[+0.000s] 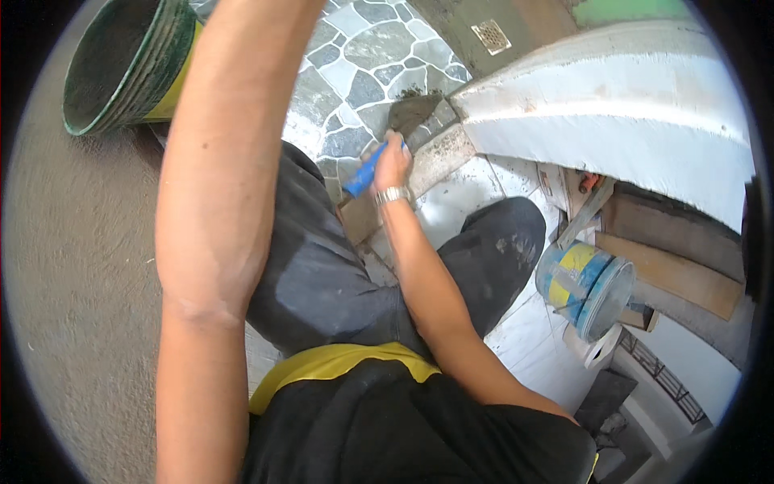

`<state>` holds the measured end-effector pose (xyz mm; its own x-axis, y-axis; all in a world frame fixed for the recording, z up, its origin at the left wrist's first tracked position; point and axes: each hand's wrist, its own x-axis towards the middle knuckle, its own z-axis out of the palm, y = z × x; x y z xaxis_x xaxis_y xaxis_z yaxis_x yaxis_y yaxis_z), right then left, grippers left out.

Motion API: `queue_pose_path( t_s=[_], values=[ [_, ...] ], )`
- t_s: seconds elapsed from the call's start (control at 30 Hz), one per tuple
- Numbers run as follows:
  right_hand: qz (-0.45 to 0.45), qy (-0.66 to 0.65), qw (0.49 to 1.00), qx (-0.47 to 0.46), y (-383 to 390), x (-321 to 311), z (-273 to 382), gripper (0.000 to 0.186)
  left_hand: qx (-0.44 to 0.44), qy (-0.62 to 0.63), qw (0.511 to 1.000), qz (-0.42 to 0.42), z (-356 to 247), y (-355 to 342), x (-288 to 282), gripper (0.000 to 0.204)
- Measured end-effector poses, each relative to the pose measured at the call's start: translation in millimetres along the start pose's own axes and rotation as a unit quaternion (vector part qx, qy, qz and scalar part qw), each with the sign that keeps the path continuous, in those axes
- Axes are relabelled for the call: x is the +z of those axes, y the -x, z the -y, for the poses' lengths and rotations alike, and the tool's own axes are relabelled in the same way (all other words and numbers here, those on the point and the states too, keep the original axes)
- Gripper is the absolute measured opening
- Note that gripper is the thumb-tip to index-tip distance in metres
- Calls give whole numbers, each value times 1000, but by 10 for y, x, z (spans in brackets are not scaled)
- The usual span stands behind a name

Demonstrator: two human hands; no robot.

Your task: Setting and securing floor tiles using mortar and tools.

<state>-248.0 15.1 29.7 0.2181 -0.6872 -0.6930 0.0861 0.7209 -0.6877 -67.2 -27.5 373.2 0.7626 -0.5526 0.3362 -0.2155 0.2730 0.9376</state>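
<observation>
Right hand (pixel 393 168) wrapped round the blue handle of the trowel (pixel 364 173); blade just ahead, by the stone floor (pixel 375 47), presumably for steady control. Left hand out of view; state untellable.

No text or numbers can be read, neither on the blue-and-yellow bucket (pixel 577 281) beyond the right hand's (pixel 392 167) right side nor elsewhere.

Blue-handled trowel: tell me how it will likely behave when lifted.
The blue-handled trowel would probably stay stiff, its broad blade looking flat. That blade appears dark and coated, so it may feel front-heavy. The blue handle, gripped by the right hand, looks smooth and might slip if wet.
</observation>
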Motion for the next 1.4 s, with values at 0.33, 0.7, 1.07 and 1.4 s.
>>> queue_pose_path(
  t_s=[0.33, 0.7, 1.07, 1.4],
  values=[
    [124, 524, 789, -297, 176, -566, 757, 37, -63, 48, 997, -8, -61, -220, -94, 42],
    [213, 748, 530, -338, -98, -1039, 1114, 37, -74, 24, 997, -4, -59, -276, -73, 45],
    [43, 762, 546, -345, -763, -679, 1224, 37, -76, 60, 995, -18, -66, -278, -44, 45],
    [53, 465, 858, -212, 152, -273, 813, 33, -59, 55, 996, -44, 85, -265, -83, 50]
  ],
)
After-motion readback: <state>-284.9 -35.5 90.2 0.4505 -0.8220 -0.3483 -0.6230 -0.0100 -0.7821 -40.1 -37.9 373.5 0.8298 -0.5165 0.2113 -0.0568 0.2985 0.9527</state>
